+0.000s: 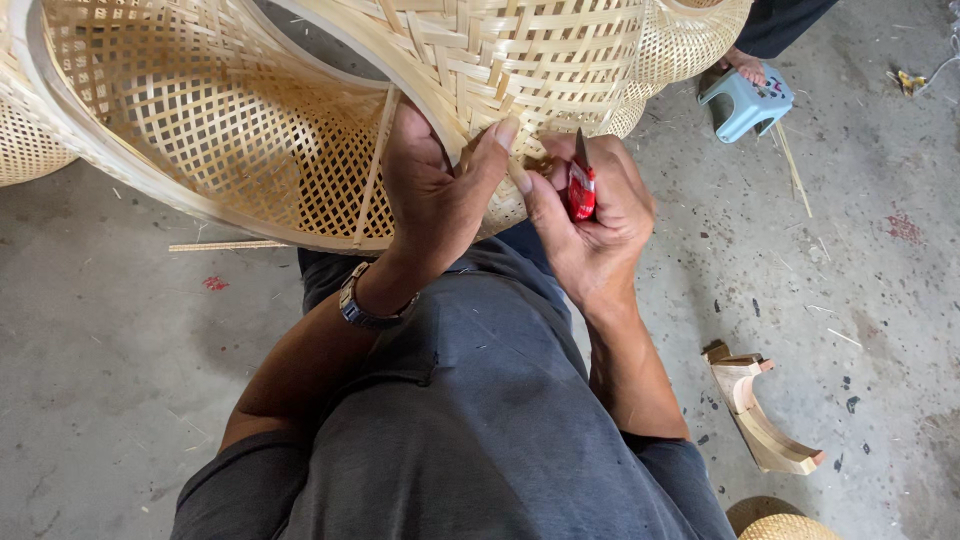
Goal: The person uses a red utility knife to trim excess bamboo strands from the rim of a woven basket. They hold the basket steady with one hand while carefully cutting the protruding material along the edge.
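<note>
Big woven bamboo basket tipped on its side fills the top of view, open mouth facing me, rim resting against my knees; everything else placed off it. Concrete floor runs under and around the basket. Right of the basket, a small blue plastic stool with someone else's foot just beside it. Below-right of the basket, well apart, a curved wooden block lies on the floor. My left hand is clamped on the basket's rim, thumb pressed along the weave at the edge. My right hand is fisted around a red-handled knife, blade up, tip touching the weave just beside my left thumb. A loose bamboo strip hangs across the basket's mouth by my left hand. Risk as I judge it: blade sits very near my thumb, so a slip on the hard strip could cut it; too much push could split the weave.
</note>
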